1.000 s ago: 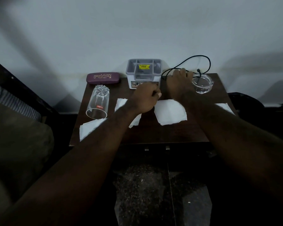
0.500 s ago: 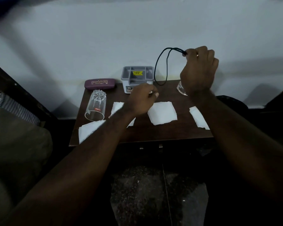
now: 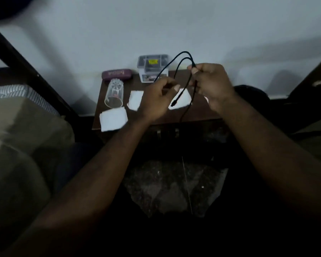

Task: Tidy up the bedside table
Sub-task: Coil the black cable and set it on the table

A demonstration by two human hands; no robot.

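Both hands hold a thin black cable in the air above the dark wooden bedside table. My right hand pinches it where it loops up, and loose ends with a plug hang down over the table's front. My left hand grips another part of the cable, lower and to the left. On the table lie several white paper pieces, a clear glass on its side, a purple spectacle case and a grey organiser box at the back.
A white wall rises right behind the table. A bed with a striped pillow and a dark frame stands to the left. Dark furniture sits to the right. Speckled floor lies below, between my arms.
My right hand has come down and toward me with the cable. My left hand has left the tabletop and taken hold of the cable. The view has shifted; the glass dish is hidden.
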